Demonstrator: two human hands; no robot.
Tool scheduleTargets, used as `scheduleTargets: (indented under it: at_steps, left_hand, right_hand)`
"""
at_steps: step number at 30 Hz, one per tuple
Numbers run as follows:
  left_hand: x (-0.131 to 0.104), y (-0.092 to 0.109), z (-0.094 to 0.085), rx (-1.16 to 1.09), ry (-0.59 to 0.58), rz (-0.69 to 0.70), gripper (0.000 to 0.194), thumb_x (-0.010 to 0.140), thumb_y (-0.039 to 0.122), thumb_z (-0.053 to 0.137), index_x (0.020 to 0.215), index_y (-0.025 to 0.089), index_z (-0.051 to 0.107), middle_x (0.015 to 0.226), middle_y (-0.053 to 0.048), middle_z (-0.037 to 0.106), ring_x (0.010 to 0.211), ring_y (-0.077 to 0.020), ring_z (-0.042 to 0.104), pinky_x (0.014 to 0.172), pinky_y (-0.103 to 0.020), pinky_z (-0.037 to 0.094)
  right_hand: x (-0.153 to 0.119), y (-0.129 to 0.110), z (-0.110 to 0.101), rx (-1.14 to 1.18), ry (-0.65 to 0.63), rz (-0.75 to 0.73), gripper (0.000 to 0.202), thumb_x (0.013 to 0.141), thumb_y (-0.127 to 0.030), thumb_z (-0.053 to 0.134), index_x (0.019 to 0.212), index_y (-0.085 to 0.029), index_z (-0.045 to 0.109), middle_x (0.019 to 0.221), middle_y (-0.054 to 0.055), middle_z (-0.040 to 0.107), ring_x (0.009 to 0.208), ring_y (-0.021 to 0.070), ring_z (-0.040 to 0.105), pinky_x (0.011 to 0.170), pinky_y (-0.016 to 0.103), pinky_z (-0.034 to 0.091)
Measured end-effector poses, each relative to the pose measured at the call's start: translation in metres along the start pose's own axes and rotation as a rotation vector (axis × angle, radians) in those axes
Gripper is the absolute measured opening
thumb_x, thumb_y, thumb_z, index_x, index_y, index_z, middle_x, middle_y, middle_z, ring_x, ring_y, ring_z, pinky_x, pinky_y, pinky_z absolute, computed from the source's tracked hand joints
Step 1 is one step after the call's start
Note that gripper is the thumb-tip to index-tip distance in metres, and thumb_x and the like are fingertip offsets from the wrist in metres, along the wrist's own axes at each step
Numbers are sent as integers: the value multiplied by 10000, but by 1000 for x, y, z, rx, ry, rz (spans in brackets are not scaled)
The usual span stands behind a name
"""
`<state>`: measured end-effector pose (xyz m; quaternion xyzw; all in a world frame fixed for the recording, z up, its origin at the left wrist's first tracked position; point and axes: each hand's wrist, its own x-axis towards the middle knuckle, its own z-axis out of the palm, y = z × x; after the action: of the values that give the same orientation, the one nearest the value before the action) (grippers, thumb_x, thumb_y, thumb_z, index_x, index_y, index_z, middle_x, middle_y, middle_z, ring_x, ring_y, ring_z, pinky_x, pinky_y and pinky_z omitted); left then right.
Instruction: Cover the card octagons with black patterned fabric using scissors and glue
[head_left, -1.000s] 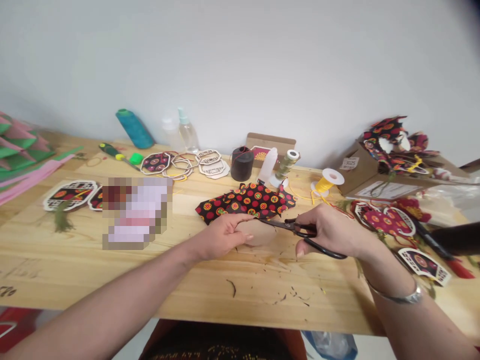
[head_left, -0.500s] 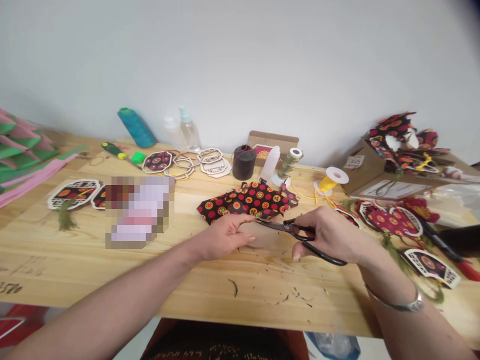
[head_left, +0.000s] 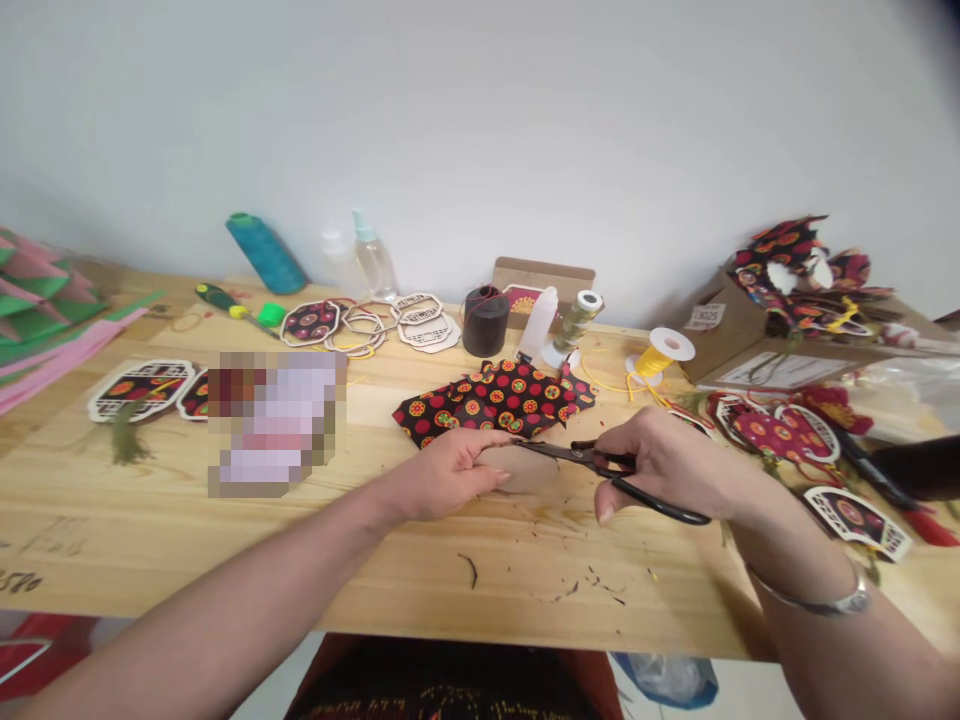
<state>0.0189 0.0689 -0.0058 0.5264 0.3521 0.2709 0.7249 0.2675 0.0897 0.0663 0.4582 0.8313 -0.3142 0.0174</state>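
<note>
My left hand [head_left: 454, 475] pinches a pale, rounded flat piece [head_left: 531, 470] with a dark upper edge. Its material I cannot tell. The black-handled scissors [head_left: 581, 456] are in my right hand [head_left: 667, 460], thumb and fingers through the loops. Their blades point left and lie along the piece's upper edge, close to my left fingertips. Just behind both hands lies a crumpled black cloth [head_left: 499, 400] with red and yellow flower patterns. Small dark clippings [head_left: 589, 580] are scattered on the wooden table [head_left: 337, 570] in front.
Behind the cloth stand a black thread spool [head_left: 485, 325], a white bottle [head_left: 540, 318] and a yellow cord spool [head_left: 666, 352]. A cardboard box [head_left: 772, 345] of fabric pieces sits at right. Left are a teal thread cone [head_left: 266, 255], a screwdriver [head_left: 223, 300] and tasselled ornaments [head_left: 142, 390].
My right hand and the scissors have shifted slightly to the right. My left hand keeps its hold on the pale piece in nearly the same spot.
</note>
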Motion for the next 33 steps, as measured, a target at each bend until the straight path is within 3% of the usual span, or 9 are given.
scheduleTargets:
  at_steps: [3, 6, 9, 11, 15, 19, 23, 29, 33]
  left_hand:
    - [1, 1, 0, 2, 1, 6, 311, 819, 159, 627, 1117, 228, 682, 935, -29, 774, 810, -157, 717, 738, -258, 529]
    - [2, 1, -1, -14, 38, 20, 287, 784, 133, 659, 1060, 203, 699, 954, -29, 769, 827, -152, 707, 770, -264, 529]
    - [5, 0, -2, -144, 120, 46, 288, 727, 129, 722, 1012, 162, 695, 945, -51, 763, 844, -172, 703, 816, -310, 542]
    - [6, 0, -3, -279, 164, 80, 320, 691, 125, 755, 1001, 149, 680, 946, -70, 758, 841, -201, 706, 788, -352, 566]
    - [6, 4, -4, -471, 162, 93, 365, 689, 95, 746, 1036, 163, 656, 1019, -104, 742, 901, -283, 707, 722, -428, 596]
    - [4, 9, -4, -547, 127, 61, 357, 730, 66, 696, 1068, 173, 651, 1029, -109, 741, 914, -298, 713, 782, -490, 587]
    - [5, 12, -4, -606, 129, 44, 387, 735, 27, 665, 1087, 185, 644, 1001, -94, 747, 892, -294, 722, 778, -476, 594]
    - [6, 15, -4, -589, 218, 67, 488, 754, -3, 614, 1209, 172, 595, 1065, -128, 717, 887, -306, 719, 799, -524, 585]
    - [6, 18, -3, -601, 290, 79, 627, 755, -44, 584, 1317, 226, 524, 1099, -109, 708, 941, -286, 704, 829, -551, 575]
  right_hand:
    - [-1, -3, -2, -41, 24, 21, 412, 652, -532, 761, 539, -156, 635, 452, -53, 449, 461, 70, 293, 430, 220, 206]
    - [-5, -1, 1, -44, 125, 61, 376, 722, -510, 697, 580, -162, 679, 480, -19, 548, 451, 77, 347, 447, 230, 238]
    - [-13, 5, 9, -67, 297, 207, 439, 784, -570, 590, 632, -171, 694, 511, 11, 596, 457, 100, 417, 465, 238, 272]
    - [-20, 9, 16, -201, 341, 314, 467, 763, -613, 584, 613, -180, 671, 514, 31, 603, 471, 129, 475, 471, 247, 282]
    - [-35, 11, 35, -418, 259, 440, 403, 775, -567, 589, 672, -188, 680, 591, 87, 672, 555, 214, 606, 489, 270, 305]
    - [-45, 11, 51, -413, 198, 439, 260, 810, -429, 593, 795, -190, 693, 716, 102, 725, 645, 241, 665, 522, 278, 343]
    - [-52, 9, 58, -374, 190, 434, 182, 841, -310, 541, 827, -186, 673, 789, 97, 732, 696, 225, 675, 556, 275, 382]
    - [-55, 9, 63, -329, 266, 423, 203, 857, -260, 525, 946, -175, 686, 929, 104, 713, 851, 236, 685, 690, 300, 472]
    - [-56, 15, 74, -306, 345, 415, 256, 878, -264, 515, 1039, -154, 680, 1042, 126, 693, 938, 257, 671, 776, 336, 496]
